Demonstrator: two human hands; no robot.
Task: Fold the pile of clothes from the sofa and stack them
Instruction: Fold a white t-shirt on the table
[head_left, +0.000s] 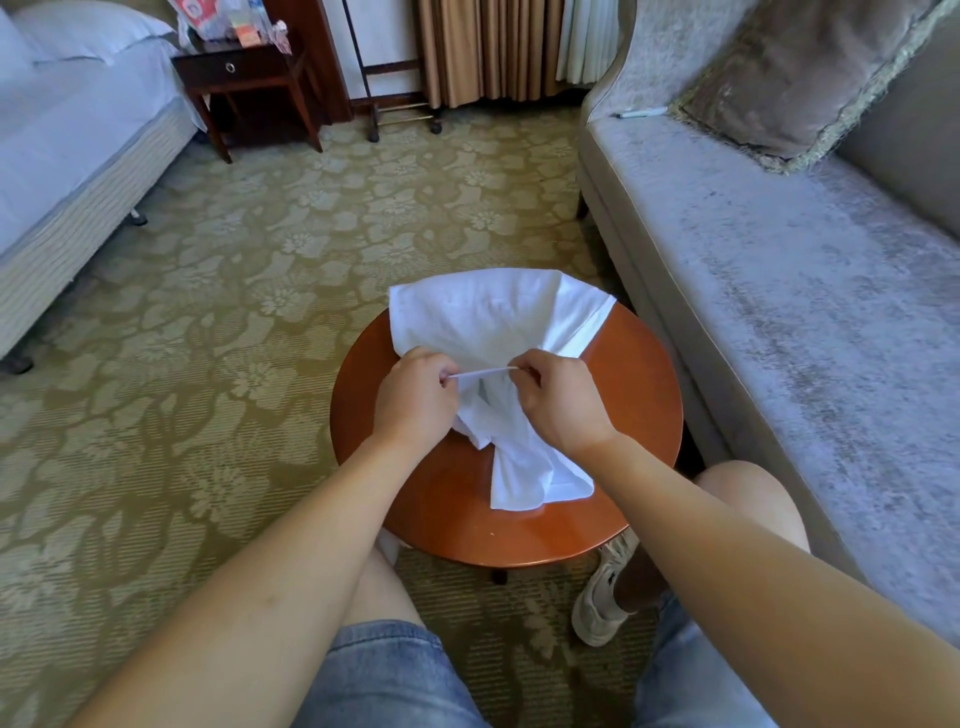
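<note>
White cloth garment on glossy wooden table.

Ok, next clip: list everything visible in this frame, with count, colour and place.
table: one, reddish-brown, round, in front of the person
garment: one, white, lying rumpled on the table
sofa: one, grey, right side
cushion: one, brown-grey, fringed, on the sofa
pen: one, pale, far end of the sofa seat
bed: one, white sheets, far left
nightstand: one, dark wood, beside the bed, cluttered top
curtains: beige and white, back wall
carpet: one, olive floral, floor
shoe: one, off-white, beside the table's near edge
shorts: one pair, blue denim, bottom
left hand: pinches the garment's edge
right hand: pinches the same edge
</note>
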